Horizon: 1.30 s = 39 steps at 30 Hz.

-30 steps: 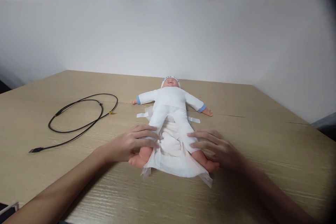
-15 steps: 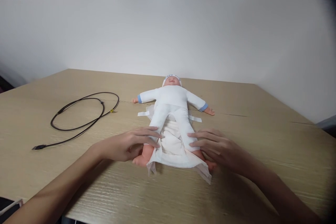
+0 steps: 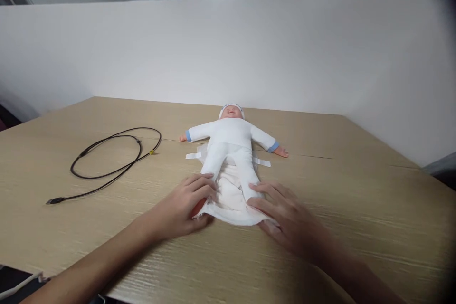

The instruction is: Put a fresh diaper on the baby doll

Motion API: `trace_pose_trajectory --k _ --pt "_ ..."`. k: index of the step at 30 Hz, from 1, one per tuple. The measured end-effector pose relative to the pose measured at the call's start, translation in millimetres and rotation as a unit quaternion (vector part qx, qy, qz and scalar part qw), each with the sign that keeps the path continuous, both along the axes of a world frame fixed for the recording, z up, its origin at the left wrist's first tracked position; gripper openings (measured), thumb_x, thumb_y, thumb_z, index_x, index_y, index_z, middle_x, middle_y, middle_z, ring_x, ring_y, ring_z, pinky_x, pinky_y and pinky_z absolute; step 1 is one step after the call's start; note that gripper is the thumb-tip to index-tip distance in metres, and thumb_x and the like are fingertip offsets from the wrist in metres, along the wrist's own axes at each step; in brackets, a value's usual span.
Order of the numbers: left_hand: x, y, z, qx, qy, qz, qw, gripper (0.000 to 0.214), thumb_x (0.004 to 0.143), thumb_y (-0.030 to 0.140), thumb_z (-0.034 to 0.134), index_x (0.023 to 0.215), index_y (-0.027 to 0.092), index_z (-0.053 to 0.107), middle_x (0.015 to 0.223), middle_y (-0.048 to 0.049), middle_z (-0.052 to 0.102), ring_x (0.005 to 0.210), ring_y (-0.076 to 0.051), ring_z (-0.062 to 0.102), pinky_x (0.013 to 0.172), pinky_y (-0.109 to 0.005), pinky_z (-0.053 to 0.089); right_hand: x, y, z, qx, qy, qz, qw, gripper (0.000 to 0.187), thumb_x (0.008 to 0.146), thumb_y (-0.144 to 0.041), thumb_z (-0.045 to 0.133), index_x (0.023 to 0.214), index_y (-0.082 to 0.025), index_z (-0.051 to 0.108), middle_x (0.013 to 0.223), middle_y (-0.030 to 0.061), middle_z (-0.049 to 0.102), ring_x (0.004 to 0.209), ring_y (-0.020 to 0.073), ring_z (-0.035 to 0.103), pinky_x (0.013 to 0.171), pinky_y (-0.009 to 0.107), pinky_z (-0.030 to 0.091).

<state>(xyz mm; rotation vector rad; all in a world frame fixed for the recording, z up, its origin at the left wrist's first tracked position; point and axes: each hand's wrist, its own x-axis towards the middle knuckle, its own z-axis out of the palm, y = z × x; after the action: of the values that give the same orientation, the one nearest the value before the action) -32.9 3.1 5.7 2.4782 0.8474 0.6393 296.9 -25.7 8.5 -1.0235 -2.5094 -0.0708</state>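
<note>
A baby doll (image 3: 233,134) in a white suit with blue cuffs lies on its back, arms spread and feet toward me. Under its hips and legs an opened white diaper (image 3: 231,189) is spread, its two tape tabs sticking out beside the waist. My left hand (image 3: 194,202) is closed on the diaper's near left corner, fingers curled over the doll's lower leg and thumb at the edge. At the near right corner my right hand (image 3: 281,211) grips the diaper likewise, its fingers lying across the other leg. Both doll feet are mostly hidden by my hands.
A looped black cable (image 3: 116,173) with a plug end lies on the wooden table (image 3: 160,266) to the left. Behind the doll's head rises a white partition (image 3: 199,52). Thin seams run across the tabletop.
Both hands have moved inward and nearer to me, from resting on the doll's legs to gripping the diaper's front corners. The diaper's near edge is slightly raised, and its hanging corners are now covered.
</note>
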Motion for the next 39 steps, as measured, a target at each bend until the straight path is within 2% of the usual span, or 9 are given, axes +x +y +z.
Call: trace_pose_trajectory --k 3,8,13,18,23,27,31,35,39 --pt "2.0 -1.0 -1.9 -0.002 0.001 0.006 1.0 0.018 0.106 0.024 0.059 0.122 0.028 0.067 0.133 -0.0064 0.072 0.149 -0.029 0.051 0.123 -0.049 0.045 -1.1 -0.1 0.1 -0.01 0.019 0.006 1.0 0.02 0.105 -0.017 0.056 0.113 -0.025 0.073 0.128 0.0123 0.073 0.112 0.031 0.068 0.092 0.05 0.061" --pt "-3.2 -13.6 2.3 -0.05 -0.006 0.01 0.999 0.019 0.112 0.036 0.054 0.119 0.028 0.069 0.126 -0.0066 0.073 0.146 -0.03 0.05 0.117 -0.047 0.045 3.1 -8.6 0.2 -0.018 0.031 0.038 0.999 0.023 0.105 -0.014 0.055 0.116 -0.025 0.072 0.125 0.0096 0.074 0.111 0.0301 0.066 0.093 0.049 0.058" --pt "-8.6 -30.9 16.2 -0.101 -0.03 -0.001 0.994 0.03 0.113 0.047 0.052 0.105 0.025 0.07 0.113 -0.0047 0.074 0.119 -0.027 0.059 0.103 -0.041 0.048 2.0 -26.6 2.1 -0.055 0.047 0.061 0.996 0.021 0.111 -0.017 0.049 0.123 -0.023 0.066 0.116 0.0072 0.074 0.104 0.0262 0.063 0.091 0.042 0.054" --pt "-8.5 -16.0 30.4 -0.105 -0.075 -0.006 0.992 0.034 0.114 0.049 0.048 0.116 0.026 0.073 0.124 -0.0059 0.072 0.118 -0.027 0.062 0.107 -0.041 0.047 -6.3 -26.4 15.0 -0.115 0.085 0.008 0.99 0.032 0.117 -0.029 0.04 0.09 -0.024 0.055 0.087 0.0037 0.065 0.082 0.0227 0.056 0.075 0.037 0.045" --pt "2.3 28.3 30.9 -0.105 -0.172 0.062 0.977 0.036 0.112 0.051 0.05 0.121 0.026 0.075 0.146 -0.0079 0.062 0.139 -0.03 0.053 0.122 -0.043 0.04 -16.7 12.1 32.3 -0.146 0.176 -0.048 0.972 0.035 0.117 -0.039 0.04 0.087 -0.024 0.05 0.084 0.0011 0.058 0.08 0.0211 0.053 0.078 0.037 0.041" --pt "16.0 74.8 23.5 -0.115 -0.24 0.103 0.958 0.04 0.108 0.057 0.056 0.096 0.021 0.07 0.128 -0.0087 0.066 0.128 -0.03 0.056 0.117 -0.043 0.04 -22.2 64.0 35.7 -0.132 0.245 -0.049 0.959 0.032 0.114 -0.043 0.047 0.09 -0.024 0.055 0.092 0.002 0.059 0.09 0.0226 0.054 0.089 0.038 0.042" --pt "29.0 113.4 16.3 -0.217 -0.307 0.132 0.917 0.052 0.099 0.07 0.062 0.082 0.021 0.06 0.088 -0.0028 0.065 0.095 -0.026 0.06 0.097 -0.04 0.048 -27.7 112.3 19.3 -0.198 0.376 -0.078 0.902 0.033 0.103 -0.052 0.063 0.085 -0.024 0.061 0.092 0.0023 0.062 0.093 0.0246 0.056 0.093 0.041 0.044" --pt "38.0 133.8 10.7 -0.274 -0.331 0.132 0.893 0.059 0.092 0.079 0.066 0.091 0.02 0.066 0.088 -0.0059 0.073 0.097 -0.029 0.065 0.095 -0.041 0.05 -31.5 145.5 -6.8 -0.254 0.451 -0.098 0.85 0.036 0.097 -0.061 0.067 0.095 -0.024 0.069 0.1 0.005 0.074 0.104 0.0287 0.065 0.1 0.044 0.051" --pt "40.1 138.4 5.8 -0.327 -0.339 0.134 0.872 0.062 0.086 0.08 0.073 0.091 0.018 0.069 0.089 -0.0089 0.077 0.1 -0.032 0.069 0.097 -0.044 0.05 -31.0 159.0 -25.1 -0.322 0.509 -0.084 0.793 0.049 0.088 -0.068 0.072 0.109 -0.024 0.075 0.112 0.0068 0.081 0.113 0.0312 0.072 0.102 0.043 0.057"
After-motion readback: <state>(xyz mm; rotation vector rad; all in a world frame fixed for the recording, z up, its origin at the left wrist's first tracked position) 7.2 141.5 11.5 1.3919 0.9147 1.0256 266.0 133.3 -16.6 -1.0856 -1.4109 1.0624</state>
